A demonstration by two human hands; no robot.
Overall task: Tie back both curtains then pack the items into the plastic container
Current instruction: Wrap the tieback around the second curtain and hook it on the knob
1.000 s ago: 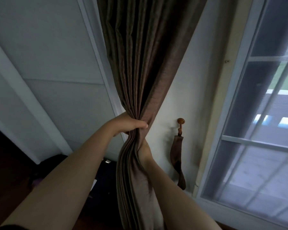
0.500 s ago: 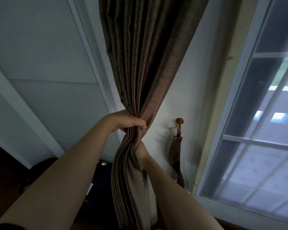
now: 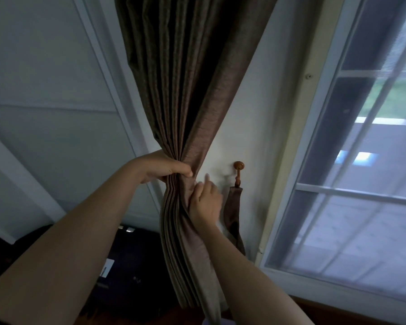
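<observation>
Left hand (image 3: 167, 168) clenches the gathered curtain (image 3: 185, 90) just left of the wall knob (image 3: 238, 165), evidently so the right hand (image 3: 205, 202), fingers released against the fabric, can take the tieback (image 3: 232, 207) hanging below that knob.

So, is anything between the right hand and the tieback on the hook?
Nothing visible. Only bare wall separates the right hand from the tieback hanging off the hook, just to its right. The left hand grips the gathered curtain on the other side, out of the way.
</observation>
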